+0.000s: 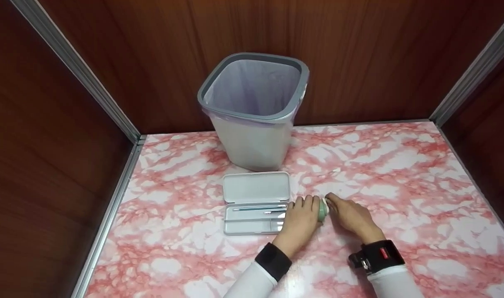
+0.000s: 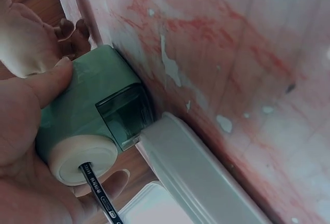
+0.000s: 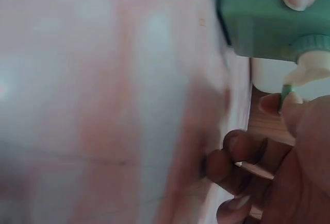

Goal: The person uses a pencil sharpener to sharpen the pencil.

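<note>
My left hand (image 1: 300,221) grips a green crank pencil sharpener (image 2: 85,95) on the table, beside the right end of the open pencil case (image 1: 256,188). From the sharpener's cream front ring, a dark pencil (image 2: 99,189) sticks out, its tip hidden inside. My right hand (image 1: 353,215) is on the sharpener's other side. There, thumb and finger pinch the small green knob (image 3: 286,94) of the cream crank (image 3: 313,65), while the other fingers curl loosely. A dark see-through window (image 2: 125,115) shows on the sharpener's side.
Behind the pencil case stands a tall bin (image 1: 256,142) with a grey rim and a purple liner. Two pencils (image 1: 258,208) lie in the case's upper compartment. Brown wooden panels (image 1: 359,62) wall in the red-and-white marbled table (image 1: 173,248) at the back and sides.
</note>
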### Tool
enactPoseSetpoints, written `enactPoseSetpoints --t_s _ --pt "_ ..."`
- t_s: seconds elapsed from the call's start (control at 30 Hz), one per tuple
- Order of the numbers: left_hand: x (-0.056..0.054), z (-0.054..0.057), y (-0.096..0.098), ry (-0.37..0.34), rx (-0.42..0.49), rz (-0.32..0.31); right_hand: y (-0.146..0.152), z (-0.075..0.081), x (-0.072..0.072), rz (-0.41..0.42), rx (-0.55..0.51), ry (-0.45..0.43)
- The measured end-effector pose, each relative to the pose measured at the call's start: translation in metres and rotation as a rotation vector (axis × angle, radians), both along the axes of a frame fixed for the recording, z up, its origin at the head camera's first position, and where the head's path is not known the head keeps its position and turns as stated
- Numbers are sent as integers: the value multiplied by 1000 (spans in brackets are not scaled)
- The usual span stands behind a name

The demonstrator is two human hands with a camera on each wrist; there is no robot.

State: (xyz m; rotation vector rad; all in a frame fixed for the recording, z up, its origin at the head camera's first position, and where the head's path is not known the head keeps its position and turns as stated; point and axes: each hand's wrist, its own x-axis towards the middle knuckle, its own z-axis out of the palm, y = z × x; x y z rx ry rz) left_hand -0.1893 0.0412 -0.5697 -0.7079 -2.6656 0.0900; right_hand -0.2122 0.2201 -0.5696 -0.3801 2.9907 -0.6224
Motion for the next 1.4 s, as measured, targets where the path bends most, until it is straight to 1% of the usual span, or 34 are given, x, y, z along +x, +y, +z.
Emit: enactPoseSetpoints --t_s 0.13,0.27,0.47,0.6,0.77,0.93,1.1,1.23,1.4 --pt "1 0 2 -13 -11 7 1 -3 4 -3 13 -17" --pt "2 1 3 -18 -14 22 1 -6 8 22 34 -30" --pt "1 1 2 -6 -19 35 1 -6 14 26 54 -58" --pt "1 1 2 8 -25 35 0 -5 17 12 61 -109" --pt "2 0 2 25 -36 54 -1 -6 24 1 48 -159" --pt "3 1 4 4 -44 66 -1 -6 28 -4 17 -172" --pt "3 3 3 -23 -60 68 -1 -6 30 19 -8 -160" --pt "3 5 2 -44 -73 79 -2 -8 34 45 -32 -128" --pt "3 5 2 -59 -77 84 -3 -8 40 59 -65 -84"
